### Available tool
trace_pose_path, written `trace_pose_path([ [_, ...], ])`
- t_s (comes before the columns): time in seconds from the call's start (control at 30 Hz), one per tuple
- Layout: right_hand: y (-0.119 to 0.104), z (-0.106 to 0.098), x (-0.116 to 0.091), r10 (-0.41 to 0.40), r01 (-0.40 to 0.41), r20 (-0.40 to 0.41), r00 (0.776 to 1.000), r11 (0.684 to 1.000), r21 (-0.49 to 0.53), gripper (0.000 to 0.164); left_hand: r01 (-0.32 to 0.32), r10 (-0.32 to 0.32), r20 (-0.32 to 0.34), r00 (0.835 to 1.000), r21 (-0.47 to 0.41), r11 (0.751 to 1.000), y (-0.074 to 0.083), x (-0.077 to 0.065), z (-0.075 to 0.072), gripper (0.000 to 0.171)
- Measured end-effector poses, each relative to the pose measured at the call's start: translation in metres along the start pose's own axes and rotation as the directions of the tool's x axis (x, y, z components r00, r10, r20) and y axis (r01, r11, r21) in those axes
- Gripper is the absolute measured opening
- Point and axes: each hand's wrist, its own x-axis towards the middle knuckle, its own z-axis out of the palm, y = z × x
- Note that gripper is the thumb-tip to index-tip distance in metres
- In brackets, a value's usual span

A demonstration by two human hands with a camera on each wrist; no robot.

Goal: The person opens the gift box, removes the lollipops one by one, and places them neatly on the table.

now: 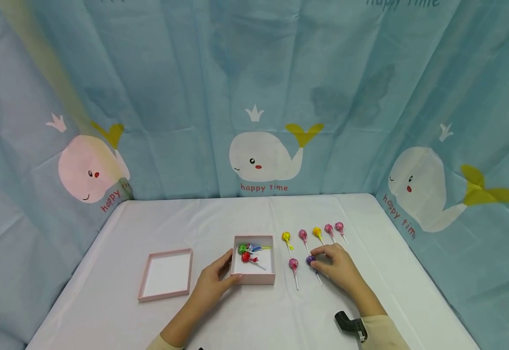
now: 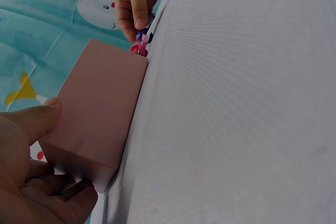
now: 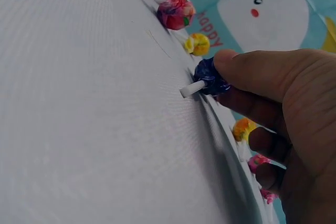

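Note:
My right hand (image 1: 336,263) pinches the wrapped head of a purple lollipop (image 1: 310,260) between thumb and fingers. In the right wrist view this lollipop (image 3: 211,77) shows its white stick pointing down and left, close to the cloth. A pink box (image 1: 257,279) with a white inside stands uncovered at the middle of the table. Within it lie a green lollipop (image 1: 242,249), a blue lollipop (image 1: 251,248) and a red lollipop (image 1: 246,256). My left hand (image 1: 214,282) holds the box at its near left corner, thumb on the front wall (image 2: 94,98), fingers along the left side.
To the left lies the box's shallow pink lid (image 1: 165,293), inside up. Right of the box, a pink lollipop (image 1: 293,264) lies in the near row. Farther back, several yellow and pink lollipops, including a yellow one (image 1: 286,236), lie in a row. Printed curtains surround the white table.

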Motion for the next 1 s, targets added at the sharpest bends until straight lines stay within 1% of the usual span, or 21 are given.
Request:
trace_pose_path([
  [0.23, -0.001, 0.001, 0.002, -0.011, 0.011, 0.014, 1.000, 1.000, 0.009, 0.025, 0.002, -0.002, 0.001, 1.000, -0.001, 1.000, 0.002, 0.000, -0.001, 0.083],
  [0.47, -0.002, 0.002, 0.000, 0.020, -0.020, 0.020, 1.000, 1.000, -0.007, 0.023, 0.003, -0.003, 0.002, 1.000, -0.002, 1.000, 0.002, -0.001, 0.000, 0.082],
  [0.67, -0.003, 0.001, 0.001, 0.019, -0.019, 0.015, 1.000, 1.000, -0.001, 0.022, -0.002, 0.002, -0.003, 1.000, -0.005, 1.000, 0.003, -0.001, 0.000, 0.082],
  [0.83, -0.005, -0.004, 0.002, -0.014, 0.014, 0.005, 1.000, 1.000, -0.009, 0.023, 0.000, 0.000, 0.000, 1.000, -0.004, 1.000, 0.004, -0.001, 0.000, 0.082],
  [1.0, -0.012, -0.011, 0.008, -0.074, 0.075, -0.038, 0.997, 0.997, 0.016, 0.024, 0.003, -0.003, 0.005, 1.000, -0.007, 1.000, 0.004, -0.001, 0.000, 0.082],
])
